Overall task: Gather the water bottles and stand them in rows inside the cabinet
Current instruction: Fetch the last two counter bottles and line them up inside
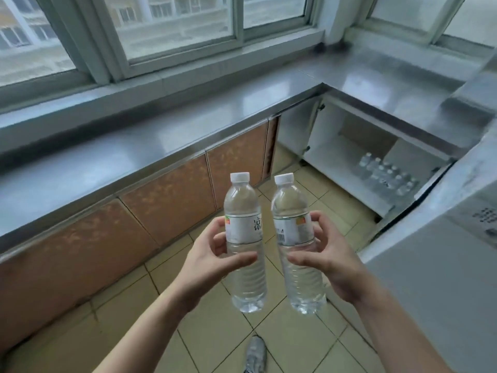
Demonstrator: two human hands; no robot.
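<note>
My left hand (215, 261) grips a clear water bottle (243, 211) with a white cap and white label, held upright over the floor. My right hand (326, 259) grips a second, similar water bottle (290, 211) close beside the first. Ahead to the right, the open cabinet (336, 154) under the steel counter has a white interior. Several water bottles (387, 176) stand in rows on its floor at the right side, partly hidden by a grey surface.
An L-shaped steel counter (134, 146) runs under the windows, with brown cabinet doors (166, 195) below it. A grey appliance or unit (441, 254) fills the right side. The floor is beige tile (223, 332), with a grey shoe (255, 354) below.
</note>
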